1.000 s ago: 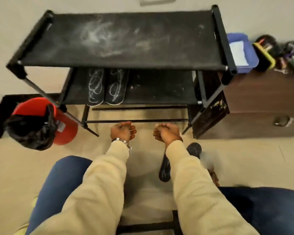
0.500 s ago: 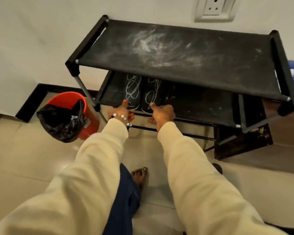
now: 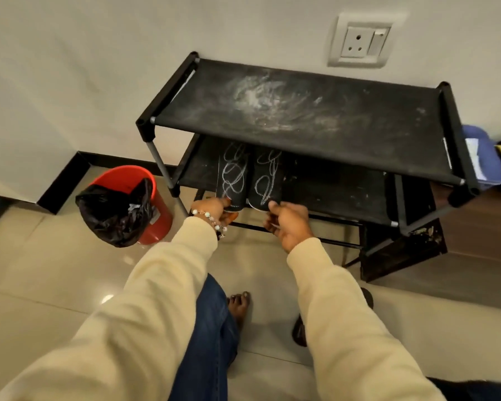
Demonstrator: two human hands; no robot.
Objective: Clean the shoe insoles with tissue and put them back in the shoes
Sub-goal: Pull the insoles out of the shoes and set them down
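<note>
Two black insoles with white chalk scribbles lie side by side on the lower shelf of a black rack (image 3: pixel 315 195). My left hand (image 3: pixel 213 209), with a bead bracelet at the wrist, pinches the near end of the left insole (image 3: pixel 232 178). The fingers of my right hand (image 3: pixel 288 222) are curled at the near end of the right insole (image 3: pixel 265 180), with the thumb on its edge. Under my right sleeve a dark shoe (image 3: pixel 301 331) lies on the floor, mostly hidden.
A red bin (image 3: pixel 154 212) with a black liner stands left of the rack. The rack's dusty top shelf (image 3: pixel 301 111) overhangs the insoles. A dark wooden cabinet (image 3: pixel 480 235) stands right of the rack. My bare foot (image 3: pixel 239 305) rests on the tiled floor.
Both hands left the floor area, reached forward to the lower shelf and closed on the near ends of the insoles. The view rose and shifted so the rack sits further right.
</note>
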